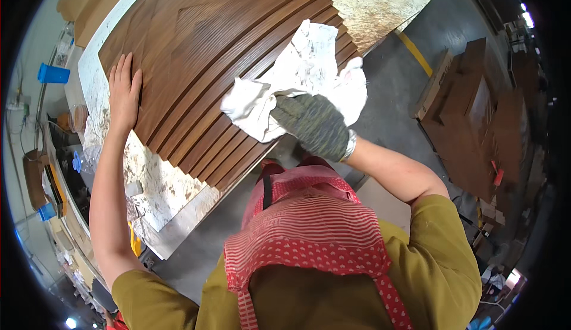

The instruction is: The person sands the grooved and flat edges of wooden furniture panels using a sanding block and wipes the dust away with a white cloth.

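Observation:
Brown wood panels (196, 38) lie on a stained worktable, the nearer ones overlapping like steps. My right hand (315, 125), in a dark grey-green knit glove, is closed on a white cloth (309, 56) with dark smudges. The cloth spreads over the stepped edges of the panels near the table's front. Bare and flat, my left hand (124, 92) rests on the left end of the top panel with its fingers stretched out. The glove and the folds of cloth hide my right fingertips.
The worktable (380, 3) has brown stains on its pale top. Brown boxes or cabinets (470, 116) stand on the grey floor at the right, past a yellow floor line (415, 55). A blue cup (53, 74) and cluttered shelves are at the left.

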